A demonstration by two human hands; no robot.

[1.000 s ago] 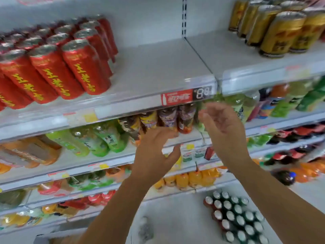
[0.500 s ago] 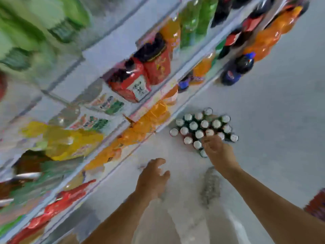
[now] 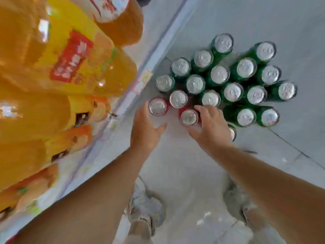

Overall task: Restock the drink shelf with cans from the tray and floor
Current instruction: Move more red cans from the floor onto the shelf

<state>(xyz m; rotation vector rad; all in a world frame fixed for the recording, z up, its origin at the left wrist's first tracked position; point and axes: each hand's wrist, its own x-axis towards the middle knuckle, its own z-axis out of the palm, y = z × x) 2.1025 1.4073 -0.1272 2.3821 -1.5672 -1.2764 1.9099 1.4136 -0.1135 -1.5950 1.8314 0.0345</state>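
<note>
Left hand (image 3: 146, 131) is open, fingers straight and thumb spread wide. Its fingertips are just beside the second red can (image 3: 157, 106), on that can's 9 o'clock side; I cannot tell if they touch it. My right hand (image 3: 212, 128) curls round the nearest red can (image 3: 189, 118). The fingers wrap its far side from 12 to 3 o'clock and the thumb sits under it at about 5 o'clock, so the can is cupped between them.

Both red cans stand upright on the floor (image 3: 290, 23), silver tops facing me, at the near edge of the cluster. From my hands toward 12 and 2 o'clock the green cans (image 3: 246, 67) stand packed closely in rows, also upright. One more can (image 3: 232, 132) peeks out at 3 o'clock of my right wrist, mostly hidden by it.

At 9 to 11 o'clock the shelf edge (image 3: 139, 87) runs diagonally, with small price tags on it. Blurred orange bottles (image 3: 88, 67) sit above it, close to the camera. Down at 6 o'clock my shoes (image 3: 146, 206) stand on the pale grey floor between my forearms.
</note>
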